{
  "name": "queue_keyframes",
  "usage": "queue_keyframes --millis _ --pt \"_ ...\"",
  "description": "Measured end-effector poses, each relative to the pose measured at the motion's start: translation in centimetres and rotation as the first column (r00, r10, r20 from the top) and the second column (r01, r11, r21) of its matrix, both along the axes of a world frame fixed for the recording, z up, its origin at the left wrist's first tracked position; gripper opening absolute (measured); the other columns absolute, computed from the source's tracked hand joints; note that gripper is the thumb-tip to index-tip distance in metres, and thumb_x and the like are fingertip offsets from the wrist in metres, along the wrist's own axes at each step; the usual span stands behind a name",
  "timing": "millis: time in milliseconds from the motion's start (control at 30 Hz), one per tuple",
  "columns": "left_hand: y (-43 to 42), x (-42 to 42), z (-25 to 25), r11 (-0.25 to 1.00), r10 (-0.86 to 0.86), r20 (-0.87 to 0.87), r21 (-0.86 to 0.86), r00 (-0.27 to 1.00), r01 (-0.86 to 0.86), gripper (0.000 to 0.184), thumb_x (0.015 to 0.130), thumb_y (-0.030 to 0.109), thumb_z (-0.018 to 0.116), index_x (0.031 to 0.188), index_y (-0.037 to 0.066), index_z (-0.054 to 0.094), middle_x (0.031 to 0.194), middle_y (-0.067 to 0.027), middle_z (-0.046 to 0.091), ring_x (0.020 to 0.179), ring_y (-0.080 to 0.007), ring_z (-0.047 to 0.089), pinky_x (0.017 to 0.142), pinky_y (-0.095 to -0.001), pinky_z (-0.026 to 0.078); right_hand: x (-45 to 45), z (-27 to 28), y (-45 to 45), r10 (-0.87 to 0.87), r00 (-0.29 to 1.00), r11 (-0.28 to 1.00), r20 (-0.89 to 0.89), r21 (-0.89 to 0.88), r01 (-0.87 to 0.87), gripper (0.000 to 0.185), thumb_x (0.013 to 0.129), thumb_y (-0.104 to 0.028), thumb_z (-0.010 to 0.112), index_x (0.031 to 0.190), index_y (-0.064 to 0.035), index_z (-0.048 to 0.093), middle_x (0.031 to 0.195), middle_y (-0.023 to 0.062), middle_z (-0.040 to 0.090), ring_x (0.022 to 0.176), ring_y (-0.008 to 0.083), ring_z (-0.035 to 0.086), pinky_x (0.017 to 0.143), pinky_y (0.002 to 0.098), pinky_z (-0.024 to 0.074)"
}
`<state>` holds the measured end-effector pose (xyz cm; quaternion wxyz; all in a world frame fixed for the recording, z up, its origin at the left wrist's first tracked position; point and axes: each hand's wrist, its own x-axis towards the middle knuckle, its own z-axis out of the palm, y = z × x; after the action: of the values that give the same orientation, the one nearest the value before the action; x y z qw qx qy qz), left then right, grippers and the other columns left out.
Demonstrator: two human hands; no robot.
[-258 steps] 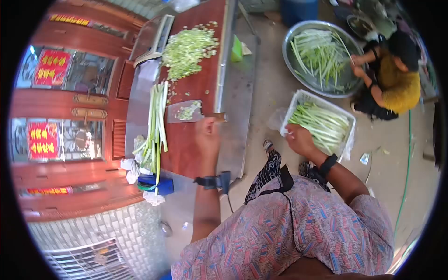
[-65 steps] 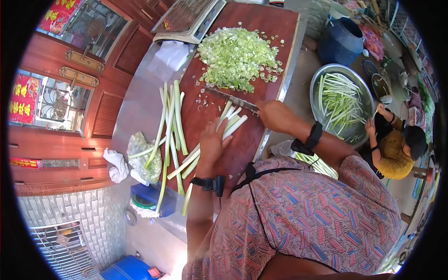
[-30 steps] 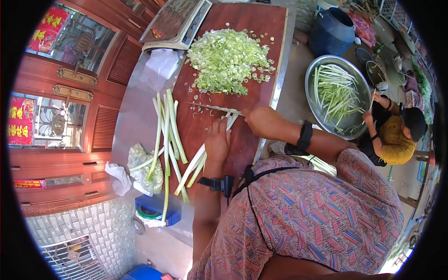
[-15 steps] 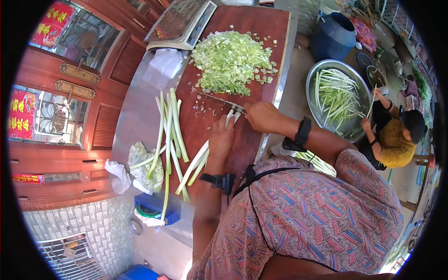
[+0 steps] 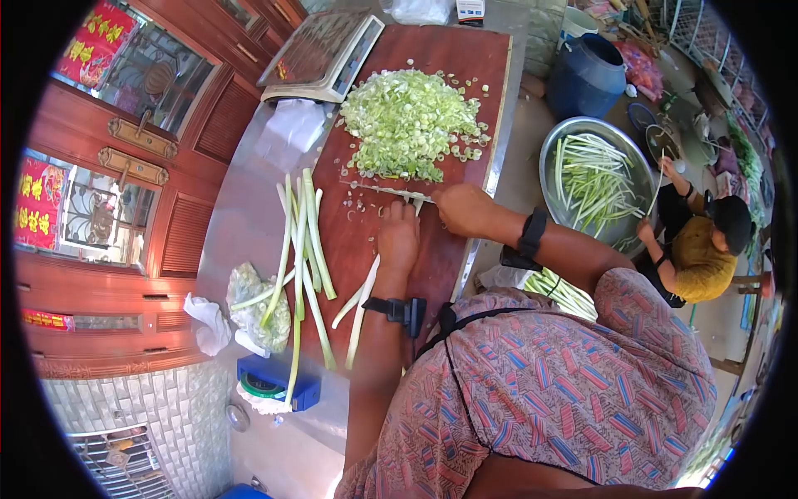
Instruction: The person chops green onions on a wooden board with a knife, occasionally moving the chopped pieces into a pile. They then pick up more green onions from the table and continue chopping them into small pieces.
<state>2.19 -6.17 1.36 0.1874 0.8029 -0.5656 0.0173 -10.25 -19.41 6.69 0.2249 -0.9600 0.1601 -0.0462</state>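
My right hand [image 5: 464, 209] is closed around the handle of a knife [image 5: 384, 190], whose blade lies across the reddish-brown cutting board [image 5: 436, 266]. My left hand [image 5: 399, 237] presses long spring onions [image 5: 362, 316] to the board; their white ends show by the blade and their other parts stick out beside my wrist. Just beyond the knife lies a big heap of chopped spring onion [image 5: 409, 125], with loose rings scattered around it. Left of my left hand, several whole spring onion stalks [image 5: 301, 241] lie over the board's edge.
A scale [image 5: 322, 54] stands at the table's far left, near plastic bags [image 5: 293, 129]. A bag of chopped pieces [image 5: 258, 308] sits at left. On the right are a steel basin [image 5: 544, 166] of spring onions, a blue barrel [image 5: 587, 76] and a seated person [image 5: 705, 254] holding a stalk.
The knife blade has turned to lie more level across the view. My left hand has shifted slightly, and the stalks under it lie differently. The whole view has moved a little.
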Motion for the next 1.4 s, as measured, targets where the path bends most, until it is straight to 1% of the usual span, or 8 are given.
queue_keyframes --millis 33,367,467,600,767,933,1167,1400 --pt "-0.1 0.1 -0.1 1.000 0.022 -0.063 0.001 0.998 -0.022 0.021 0.082 0.013 0.061 0.101 0.003 0.058 0.108 -0.0168 0.054 0.102 -0.0392 0.052 0.088 -0.0461 0.045 -0.4 0.6 0.1 -0.008 1.000 1.000 0.006 0.014 0.008 0.016 0.080 -0.008 0.052 0.087 0.0024 0.061 0.080 0.0238 0.064 0.079 0.0409 0.064 0.070 0.0496 0.0509" --pt "-0.2 0.4 -1.5 0.991 -0.006 -0.019 -0.132 1.000 0.003 0.033 0.082 0.011 0.060 0.113 0.001 0.059 0.113 -0.0200 0.057 0.106 -0.0422 0.050 0.094 -0.0478 0.043 -1.4 2.3 1.1 0.022 0.995 0.998 -0.099 -0.055 -0.027 0.014 0.078 -0.006 0.053 0.085 0.0017 0.062 0.078 0.0225 0.066 0.075 0.0385 0.066 0.064 0.0474 0.0534" --pt "-0.2 0.4 -1.6 0.990 -0.004 -0.010 -0.142 1.000 0.002 0.031 0.082 0.011 0.060 0.111 0.000 0.059 0.112 -0.0200 0.057 0.105 -0.0419 0.051 0.094 -0.0477 0.043 -1.2 3.3 1.4 0.024 0.992 0.999 -0.120 -0.044 -0.030 0.014 0.078 -0.006 0.053 0.084 0.0016 0.062 0.079 0.0223 0.066 0.074 0.0381 0.067 0.064 0.0469 0.0537" --pt "-0.2 0.2 -1.1 0.991 0.006 -0.050 -0.135 0.999 -0.013 0.028 0.080 0.009 0.061 0.108 0.001 0.060 0.109 -0.0190 0.056 0.101 -0.0407 0.051 0.089 -0.0466 0.044 0.4 0.5 0.9 0.071 0.991 0.995 -0.112 -0.056 -0.077 0.014 0.079 -0.007 0.053 0.084 0.0017 0.062 0.080 0.0226 0.066 0.076 0.0368 0.067 0.065 0.0463 0.0539" --pt "0.2 0.2 -1.1 0.987 -0.005 -0.111 -0.160 0.994 -0.013 0.027 0.078 0.006 0.063 0.104 0.002 0.060 0.105 -0.0170 0.056 0.097 -0.0383 0.052 0.085 -0.0444 0.045 1.8 -1.1 -0.5 -0.006 0.999 1.000 -0.047 0.011 0.007 0.014 0.077 -0.005 0.053 0.085 0.0036 0.062 0.082 0.0241 0.065 0.080 0.0395 0.065 0.067 0.0469 0.0528" --pt "0.1 0.1 -1.0 0.973 0.010 -0.132 -0.225 0.991 -0.039 0.024 0.078 0.007 0.064 0.101 0.002 0.062 0.104 -0.0171 0.056 0.099 -0.0377 0.052 0.085 -0.0442 0.045 -0.4 0.9 0.2 0.004 0.998 1.000 -0.060 0.007 -0.003 0.014 0.075 -0.006 0.056 0.085 0.0037 0.061 0.079 0.0241 0.065 0.078 0.0414 0.065 0.066 0.0481 0.0519" --pt "0.1 0.3 -1.7 0.985 0.045 -0.077 -0.165 0.996 -0.057 0.021 0.082 0.014 0.061 0.101 0.003 0.062 0.108 -0.0172 0.054 0.101 -0.0382 0.051 0.086 -0.0464 0.046 -1.3 2.8 0.5 0.048 0.992 0.998 -0.119 -0.031 -0.052 0.014 0.077 -0.005 0.053 0.083 0.0031 0.062 0.078 0.0231 0.065 0.075 0.0398 0.065 0.065 0.0479 0.0523" --pt "-0.1 0.3 -1.1 0.979 0.020 -0.107 -0.198 0.994 -0.041 0.021 0.078 0.009 0.064 0.098 0.002 0.062 0.103 -0.0164 0.056 0.099 -0.0370 0.052 0.086 -0.0445 0.045 1.9 -0.8 0.2 -0.002 0.997 0.999 -0.080 -0.039 -0.001 0.015 0.080 -0.007 0.052 0.086 0.0008 0.062 0.080 0.0226 0.065 0.079 0.0378 0.066 0.066 0.0468 0.0525"
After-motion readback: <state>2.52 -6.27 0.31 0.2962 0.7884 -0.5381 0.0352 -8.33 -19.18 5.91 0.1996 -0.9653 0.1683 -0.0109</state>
